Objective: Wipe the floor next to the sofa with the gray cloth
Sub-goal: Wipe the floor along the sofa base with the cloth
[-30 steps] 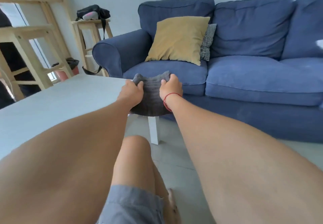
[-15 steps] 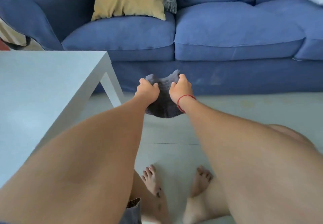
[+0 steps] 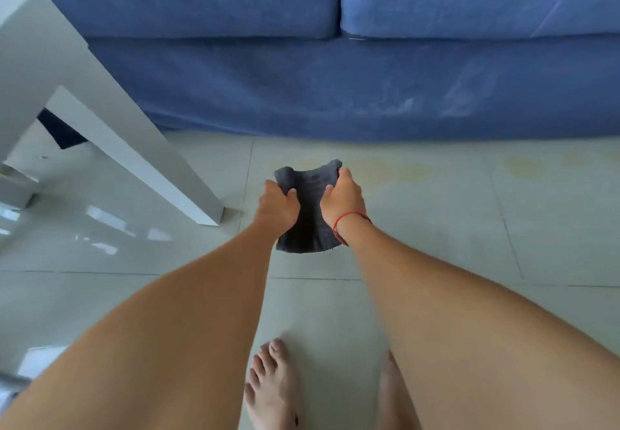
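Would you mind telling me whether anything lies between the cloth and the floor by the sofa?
Nothing visible does. Both hands, left hand and right hand, hold the gray cloth over bare floor before the sofa; the table leg stands off to the left.

A white table leg (image 3: 134,148) stands beside bare feet (image 3: 271,386).

No readable text

No words, labels, brands or numbers show on the cloth (image 3: 310,215), sofa (image 3: 335,94), bench (image 3: 50,60) or floor (image 3: 469,228).

Both forearms bare, no sleeves in view. A thin red string bracelet (image 3: 350,220) circles the wrist just behind the right hand (image 3: 342,196). Feet bare.
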`<state>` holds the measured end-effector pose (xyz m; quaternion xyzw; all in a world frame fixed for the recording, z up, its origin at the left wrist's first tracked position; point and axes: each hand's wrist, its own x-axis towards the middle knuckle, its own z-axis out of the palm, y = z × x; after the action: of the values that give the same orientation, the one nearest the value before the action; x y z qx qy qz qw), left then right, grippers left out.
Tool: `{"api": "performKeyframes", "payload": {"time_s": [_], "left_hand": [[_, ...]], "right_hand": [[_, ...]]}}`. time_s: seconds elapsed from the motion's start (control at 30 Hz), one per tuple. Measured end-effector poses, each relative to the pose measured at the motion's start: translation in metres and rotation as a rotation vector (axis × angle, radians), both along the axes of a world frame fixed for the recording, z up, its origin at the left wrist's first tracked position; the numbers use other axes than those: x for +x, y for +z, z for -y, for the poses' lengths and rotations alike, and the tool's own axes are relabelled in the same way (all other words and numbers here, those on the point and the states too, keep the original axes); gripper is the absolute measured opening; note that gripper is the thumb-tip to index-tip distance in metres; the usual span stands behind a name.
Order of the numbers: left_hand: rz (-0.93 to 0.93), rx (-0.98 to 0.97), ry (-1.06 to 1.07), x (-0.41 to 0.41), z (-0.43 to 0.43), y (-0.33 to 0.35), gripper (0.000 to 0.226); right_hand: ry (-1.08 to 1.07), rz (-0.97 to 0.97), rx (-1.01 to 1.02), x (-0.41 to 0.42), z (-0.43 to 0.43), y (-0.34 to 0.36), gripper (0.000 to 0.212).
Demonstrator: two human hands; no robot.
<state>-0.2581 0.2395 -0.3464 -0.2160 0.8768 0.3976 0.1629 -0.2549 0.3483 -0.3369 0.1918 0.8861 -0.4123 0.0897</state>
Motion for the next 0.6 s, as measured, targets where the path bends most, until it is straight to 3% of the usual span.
{"api": "performKeyframes", "payload": {"time_s": [0.17,0.23,0.33,0.47,0.6], "left_hand": [[0.051,0.010,-0.002,-0.022,0.003,-0.065,0.032],[0.069,-0.002,0.002,-0.027,0.009,-0.086,0.038],[0.042,-0.183,-0.022,-0.037,0.029,-0.114,0.051],[-0.104,-0.378,-0.129,-0.055,0.058,-0.142,0.057],[-0.088,-0.581,-0.239,-0.067,0.086,-0.167,0.064]], "right_hand": [[-0.025,0.058,0.028,-0.023,0.002,-0.061,0.029],[-0.009,0.056,0.146,-0.027,0.004,-0.082,0.040],[0.190,-0.002,0.356,-0.027,0.012,-0.112,0.063],[0.613,-0.027,0.456,-0.026,0.021,-0.154,0.074],[0.623,-0.143,0.522,-0.025,0.010,-0.186,0.068]]}}
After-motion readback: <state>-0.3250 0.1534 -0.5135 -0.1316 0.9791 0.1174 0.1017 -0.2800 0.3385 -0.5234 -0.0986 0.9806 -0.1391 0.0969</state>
